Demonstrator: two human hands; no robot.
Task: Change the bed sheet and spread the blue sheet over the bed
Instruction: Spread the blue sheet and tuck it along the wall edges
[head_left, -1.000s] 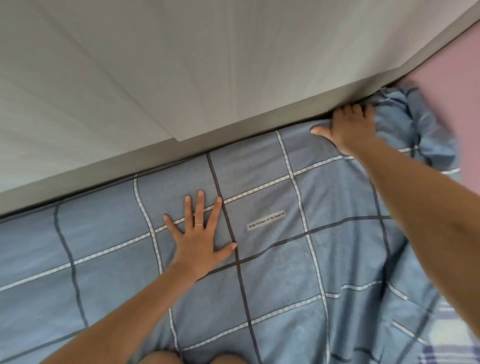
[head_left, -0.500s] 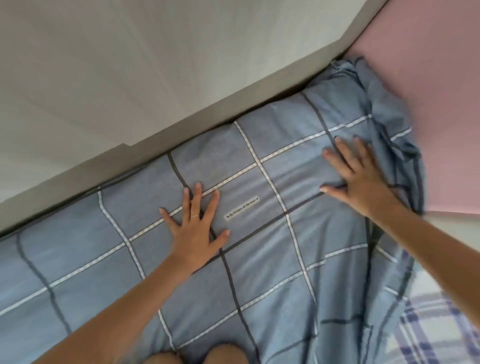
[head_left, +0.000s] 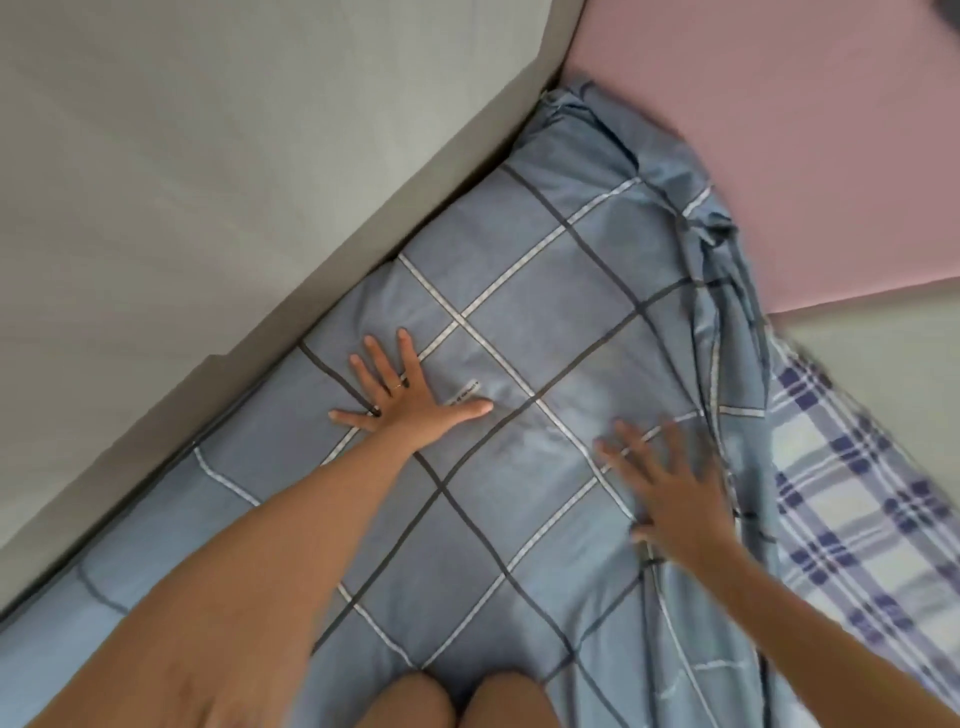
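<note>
Across the bed by the grey wall (head_left: 208, 182) lies the blue sheet (head_left: 519, 291), soft cloth crossed with white and dark grid lines. It is smooth in the middle and rumpled into folds along its edge by the pink wall (head_left: 779, 156). A purple plaid fabric (head_left: 852, 519) shows beside that edge. The left hand (head_left: 410, 405) presses flat, fingers spread, beside a small label (head_left: 462, 392). The right hand (head_left: 670, 493), blurred, lies splayed on the cloth, gripping nothing. Half a second ago it lay farther up, toward the bunched corner.
</note>
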